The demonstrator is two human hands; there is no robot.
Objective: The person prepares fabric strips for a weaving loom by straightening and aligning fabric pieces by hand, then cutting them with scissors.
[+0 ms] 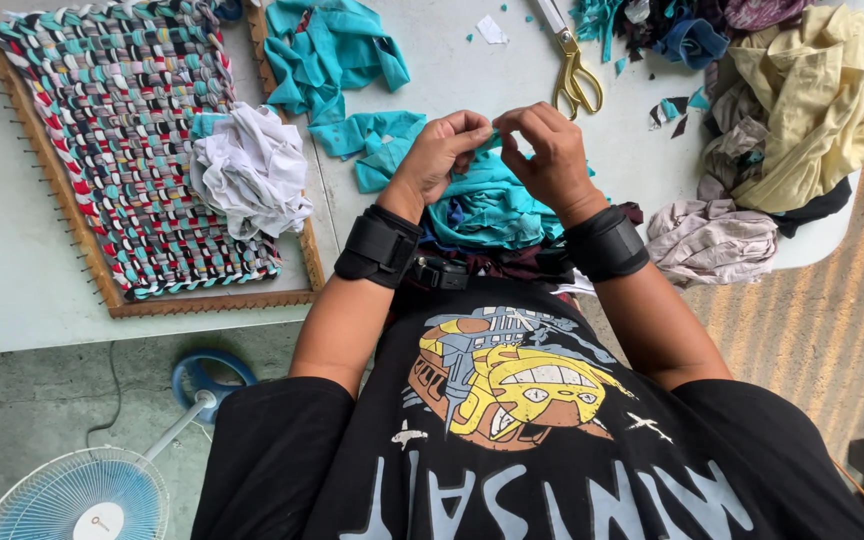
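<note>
Both hands pinching one strip of teal jersey cloth, above the heap at my front edge of the worktop.

Left hand (442, 150) and right hand (547, 150) meet fingertip to fingertip, each closed on the teal jersey cloth strip (493, 140); it rises from the crumpled teal cloth heap (487, 210) on the pale worktop (12, 290). Gold-handled scissors (574, 70) lie beyond my right hand. Wooden-framed loom with multicoloured woven rag mat (122, 140) sits well left, white rag bundle (252, 170) on it.

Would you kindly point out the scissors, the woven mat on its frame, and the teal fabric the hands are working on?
scissors (574, 72): head view, on the gold handles.
woven mat (122, 130): head view, on the middle of the weave.
teal fabric (487, 205): head view, on the bunched cloth below the hands.
</note>
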